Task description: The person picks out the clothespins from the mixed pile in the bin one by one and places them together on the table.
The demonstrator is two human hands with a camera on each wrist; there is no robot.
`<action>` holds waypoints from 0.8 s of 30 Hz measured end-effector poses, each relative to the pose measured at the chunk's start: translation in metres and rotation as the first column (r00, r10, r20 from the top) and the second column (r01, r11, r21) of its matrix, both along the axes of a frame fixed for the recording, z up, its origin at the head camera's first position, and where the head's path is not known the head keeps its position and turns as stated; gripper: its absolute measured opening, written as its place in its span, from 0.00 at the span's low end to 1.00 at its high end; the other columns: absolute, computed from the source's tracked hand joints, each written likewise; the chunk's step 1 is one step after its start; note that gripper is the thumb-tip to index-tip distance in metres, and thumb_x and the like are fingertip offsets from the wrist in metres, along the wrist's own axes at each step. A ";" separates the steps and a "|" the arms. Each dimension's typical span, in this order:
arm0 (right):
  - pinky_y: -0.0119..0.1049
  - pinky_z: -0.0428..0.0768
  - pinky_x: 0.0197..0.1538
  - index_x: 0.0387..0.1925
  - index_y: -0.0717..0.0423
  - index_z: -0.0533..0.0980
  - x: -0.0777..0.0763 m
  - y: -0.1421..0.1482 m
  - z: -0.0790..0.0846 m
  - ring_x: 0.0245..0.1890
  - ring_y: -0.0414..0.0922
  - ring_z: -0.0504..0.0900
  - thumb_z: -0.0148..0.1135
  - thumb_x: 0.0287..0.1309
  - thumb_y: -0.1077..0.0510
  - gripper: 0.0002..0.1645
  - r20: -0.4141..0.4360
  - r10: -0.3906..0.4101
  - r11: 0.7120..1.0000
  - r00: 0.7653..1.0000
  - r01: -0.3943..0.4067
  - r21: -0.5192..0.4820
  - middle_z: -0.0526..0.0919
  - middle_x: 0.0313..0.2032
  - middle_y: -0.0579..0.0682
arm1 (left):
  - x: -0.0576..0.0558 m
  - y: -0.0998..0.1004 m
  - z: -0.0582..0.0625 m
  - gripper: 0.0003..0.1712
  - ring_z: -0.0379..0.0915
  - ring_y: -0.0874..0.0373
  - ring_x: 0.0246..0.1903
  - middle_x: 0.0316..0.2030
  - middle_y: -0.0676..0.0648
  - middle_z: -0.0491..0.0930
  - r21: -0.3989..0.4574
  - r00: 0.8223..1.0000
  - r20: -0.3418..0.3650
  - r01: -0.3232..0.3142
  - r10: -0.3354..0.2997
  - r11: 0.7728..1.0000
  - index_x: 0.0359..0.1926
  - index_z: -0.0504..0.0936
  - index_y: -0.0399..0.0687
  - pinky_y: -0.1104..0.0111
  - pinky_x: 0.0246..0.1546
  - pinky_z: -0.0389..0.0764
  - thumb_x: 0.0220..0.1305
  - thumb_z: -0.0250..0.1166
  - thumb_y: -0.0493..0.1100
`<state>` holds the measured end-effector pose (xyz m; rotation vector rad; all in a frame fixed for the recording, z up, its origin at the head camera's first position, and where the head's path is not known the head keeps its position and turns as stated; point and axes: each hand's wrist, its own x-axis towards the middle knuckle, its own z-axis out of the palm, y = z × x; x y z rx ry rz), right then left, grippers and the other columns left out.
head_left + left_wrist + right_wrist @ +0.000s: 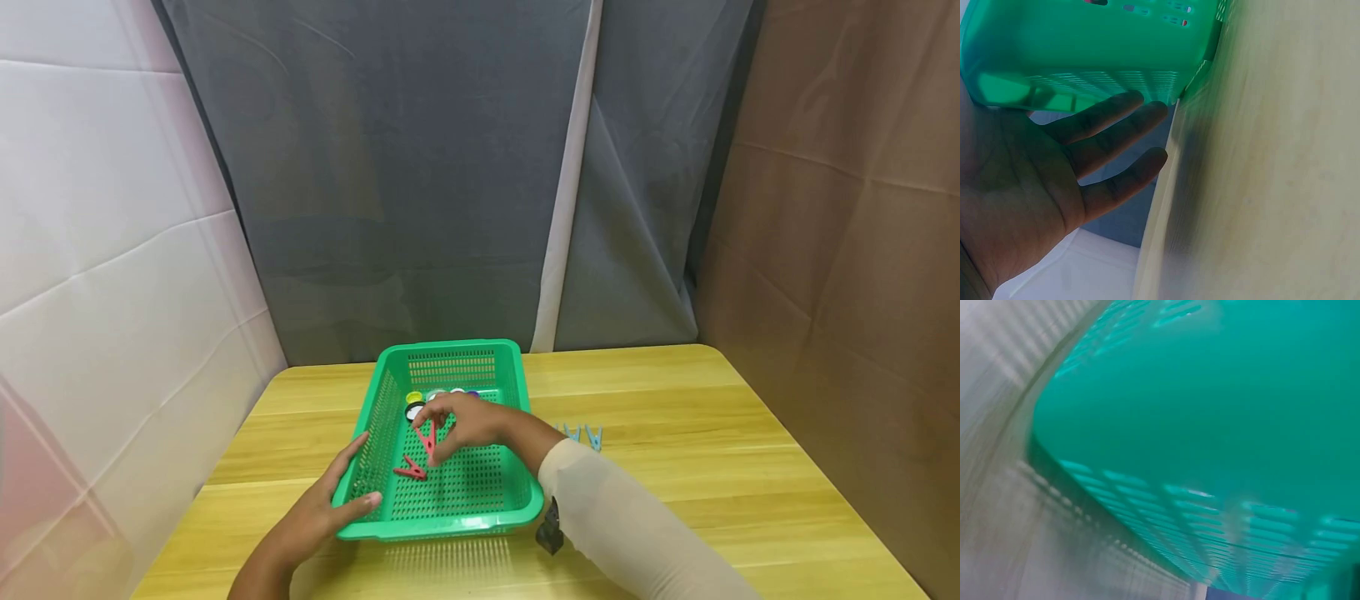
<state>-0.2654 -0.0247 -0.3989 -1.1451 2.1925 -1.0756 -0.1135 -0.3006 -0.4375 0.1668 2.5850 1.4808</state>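
Note:
In the head view, a green plastic basket (442,527) sits on the wooden table. My left hand (311,517) holds its near left corner, with the thumb over the rim. Three of its fingers (1107,165) reach out along the basket's outside in the left wrist view. Over the basket, my right hand (468,423) pinches a red clothespin (428,439) between thumb and fingers. A second red clothespin (411,469) lies on the basket floor, just left of it. The right wrist view shows only the basket's side (1210,425), not the hand.
Toward the basket's back lie a yellow cap (414,397), a black-rimmed white cap (413,412) and other small caps, partly behind the right hand. Several light blue clothespins (594,438) are on the table (675,492) right of the basket. Grey curtains (420,183) hang behind the table.

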 end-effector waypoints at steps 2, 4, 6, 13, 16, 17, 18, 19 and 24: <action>0.33 0.83 0.52 0.62 0.48 0.85 0.001 0.002 0.002 0.56 0.48 0.77 0.84 0.56 0.57 0.32 0.012 -0.002 1.000 1.000 0.002 -0.028 0.80 0.54 0.44 | 0.000 0.000 -0.001 0.55 0.57 0.22 0.78 0.87 0.29 0.44 -0.008 1.000 -0.004 -0.002 0.002 1.000 0.90 0.43 0.62 0.31 0.66 0.72 0.77 0.68 0.47; 0.38 0.84 0.60 0.62 0.50 0.85 0.003 0.004 0.005 0.59 0.51 0.76 0.84 0.56 0.57 0.31 0.017 0.000 0.999 1.000 0.001 -0.054 0.79 0.61 0.46 | 0.000 0.001 -0.001 0.55 0.58 0.22 0.78 0.87 0.28 0.44 -0.014 1.000 -0.006 -0.003 0.003 1.000 0.90 0.43 0.62 0.31 0.66 0.73 0.76 0.68 0.47; 0.46 0.81 0.68 0.62 0.50 0.84 0.005 0.007 0.008 0.63 0.52 0.76 0.83 0.57 0.57 0.31 0.017 0.005 0.997 1.000 -0.003 -0.078 0.76 0.68 0.48 | 0.000 0.001 -0.001 0.55 0.58 0.22 0.78 0.87 0.28 0.44 -0.019 1.000 -0.004 -0.005 0.005 1.000 0.90 0.43 0.62 0.31 0.66 0.73 0.76 0.68 0.48; 0.62 0.69 0.78 0.62 0.49 0.84 0.016 0.019 0.022 0.76 0.50 0.72 0.83 0.57 0.54 0.30 -0.034 -0.020 0.993 0.999 0.016 -0.121 0.68 0.80 0.48 | 0.000 0.001 0.000 0.55 0.57 0.21 0.78 0.87 0.28 0.44 -0.018 1.000 0.006 -0.009 0.010 1.000 0.90 0.43 0.63 0.30 0.66 0.73 0.76 0.68 0.48; 0.60 0.70 0.78 0.59 0.47 0.85 0.020 0.024 0.027 0.80 0.51 0.67 0.84 0.56 0.52 0.28 -0.054 -0.054 0.989 0.997 0.046 -0.137 0.67 0.81 0.44 | 0.000 0.001 0.000 0.55 0.52 0.19 0.80 0.87 0.28 0.42 -0.006 1.000 0.014 -0.010 0.010 1.000 0.90 0.42 0.64 0.27 0.67 0.71 0.77 0.68 0.48; 0.59 0.70 0.77 0.58 0.46 0.86 0.022 0.026 0.028 0.81 0.51 0.65 0.84 0.56 0.51 0.27 -0.058 -0.068 0.988 0.996 0.059 -0.145 0.66 0.81 0.43 | 0.001 0.000 0.001 0.56 0.51 0.19 0.80 0.87 0.29 0.41 -0.005 1.000 0.016 -0.011 0.012 1.000 0.90 0.41 0.64 0.26 0.67 0.70 0.77 0.68 0.48; 0.59 0.71 0.77 0.57 0.45 0.86 0.023 0.028 0.028 0.82 0.52 0.63 0.85 0.56 0.51 0.27 -0.063 -0.082 0.985 0.995 0.072 -0.156 0.65 0.82 0.43 | 0.001 0.000 0.001 0.56 0.50 0.18 0.81 0.87 0.29 0.41 -0.002 1.000 0.018 -0.012 0.012 1.000 0.90 0.41 0.64 0.26 0.67 0.69 0.77 0.68 0.48; 0.60 0.71 0.77 0.56 0.44 0.86 0.025 0.030 0.028 0.83 0.53 0.61 0.85 0.55 0.51 0.26 -0.068 -0.096 0.982 0.993 0.084 -0.167 0.64 0.82 0.42 | 0.002 0.000 0.001 0.56 0.49 0.18 0.81 0.87 0.29 0.41 0.002 1.000 0.020 -0.014 0.014 1.000 0.90 0.41 0.64 0.25 0.68 0.69 0.76 0.68 0.48; 0.65 0.72 0.75 0.54 0.42 0.87 0.034 0.044 0.027 0.86 0.52 0.54 0.86 0.53 0.52 0.26 -0.094 -0.168 0.963 0.981 0.143 -0.227 0.61 0.83 0.37 | 0.003 -0.001 0.001 0.56 0.48 0.18 0.81 0.88 0.29 0.39 0.012 1.000 0.022 -0.013 0.013 1.000 0.90 0.41 0.65 0.25 0.68 0.68 0.77 0.68 0.47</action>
